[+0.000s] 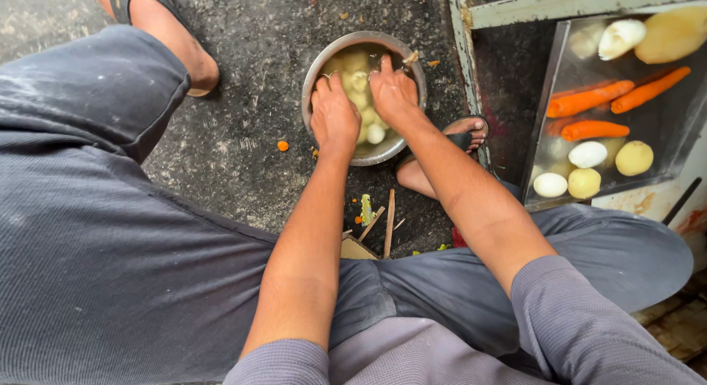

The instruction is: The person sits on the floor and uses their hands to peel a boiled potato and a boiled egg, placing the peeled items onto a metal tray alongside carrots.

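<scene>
Both hands dipped in a steel bowl of peeled potatoes on the floor.

The left hand (333, 116) and right hand (392, 93) lie side by side, fingers curled down into the metal bowl (318, 61), likely rubbing the pale potato pieces (362, 82) in cloudy water; whether either grips a piece I cannot tell. The bowl sits between the sandalled feet, within easy reach. To the right, a steel tray (541, 146) holds peeled carrots (589, 98) and whole potatoes (633, 157).
</scene>
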